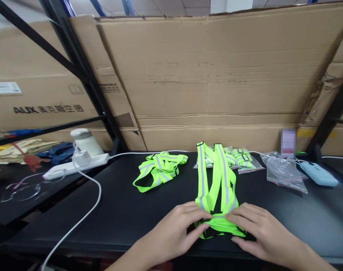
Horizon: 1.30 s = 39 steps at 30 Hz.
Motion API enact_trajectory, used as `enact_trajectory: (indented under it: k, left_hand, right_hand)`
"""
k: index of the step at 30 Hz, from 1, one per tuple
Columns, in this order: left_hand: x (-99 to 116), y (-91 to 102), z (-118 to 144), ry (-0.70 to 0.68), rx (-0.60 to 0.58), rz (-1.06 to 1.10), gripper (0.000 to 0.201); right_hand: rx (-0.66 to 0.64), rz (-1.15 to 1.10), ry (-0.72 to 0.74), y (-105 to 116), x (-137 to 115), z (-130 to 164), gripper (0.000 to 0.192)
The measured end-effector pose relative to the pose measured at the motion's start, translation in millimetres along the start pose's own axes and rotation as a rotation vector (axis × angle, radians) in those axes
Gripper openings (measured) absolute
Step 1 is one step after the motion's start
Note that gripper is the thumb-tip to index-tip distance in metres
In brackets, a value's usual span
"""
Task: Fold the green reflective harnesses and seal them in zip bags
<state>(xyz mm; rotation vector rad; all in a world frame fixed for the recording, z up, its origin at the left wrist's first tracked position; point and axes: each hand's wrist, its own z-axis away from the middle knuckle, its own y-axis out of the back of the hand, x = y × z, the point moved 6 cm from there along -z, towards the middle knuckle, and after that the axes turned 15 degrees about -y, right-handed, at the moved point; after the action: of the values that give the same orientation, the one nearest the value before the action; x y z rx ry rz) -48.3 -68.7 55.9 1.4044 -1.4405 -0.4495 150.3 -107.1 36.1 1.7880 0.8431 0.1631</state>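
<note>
A neon yellow reflective strap vest (pixel 215 177) with grey stripes lies stretched out on the black table (pixel 126 210), running away from me. My left hand (pixel 179 226) and my right hand (pixel 256 226) both pinch its near end, which is bunched and folded at the table's front. A second, crumpled vest of the same kind (pixel 158 169) lies loose to the left, untouched.
Bagged vests (pixel 242 158) and empty clear plastic bags (pixel 284 169) lie at the back right, beside a light blue device (pixel 319 174). A white power strip (pixel 75 165) with a cable trails off the left. Large cardboard sheets (pixel 216 82) stand behind the table, between black shelf posts.
</note>
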Motion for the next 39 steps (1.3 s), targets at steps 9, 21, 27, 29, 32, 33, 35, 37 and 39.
enact_trajectory:
  k: [9, 21, 27, 29, 32, 33, 35, 37, 39]
  left_hand:
    - [-35.6, -6.3, -0.1, 0.39, 0.09, 0.411, 0.035]
    - [-33.7, -11.6, -8.3, 0.341, 0.086, 0.547, 0.042]
    - [-34.6, -15.7, -3.4, 0.359, 0.119, 0.282, 0.037]
    - [-31.6, -15.3, -9.5, 0.313, 0.084, 0.246, 0.035]
    - [-28.4, -10.2, -18.1, 0.266, 0.056, 0.19, 0.038]
    - [-28.0, -8.6, -20.3, 0.256, 0.053, 0.18, 0.039]
    - [-29.1, -7.9, -23.6, 0.253, 0.046, 0.172, 0.039]
    - [-32.8, -9.6, -25.4, 0.271, 0.053, 0.178, 0.034]
    - [-38.7, -12.2, -25.9, 0.311, 0.097, 0.21, 0.024]
  right_hand:
    - [0.069, -0.038, -0.102, 3.0, 4.1, -2.2, 0.057]
    - [0.06, -0.387, -0.564, -13.6, 36.2, -3.4, 0.036]
    - [-0.174, -0.731, -0.661, -18.1, 37.6, -15.5, 0.042]
    - [-0.169, -0.694, -0.67, -16.0, 38.0, -18.4, 0.041]
    - [-0.086, -0.485, -0.609, -10.4, 38.8, -20.8, 0.037]
    - [-0.059, -0.418, -0.58, -8.9, 38.8, -21.0, 0.037]
    - [-0.023, -0.303, -0.529, -7.4, 39.3, -21.0, 0.038]
    - [-0.019, -0.196, -0.487, -8.9, 39.8, -21.0, 0.04]
    - [-0.002, -0.076, -0.437, -11.4, 39.6, -21.6, 0.04]
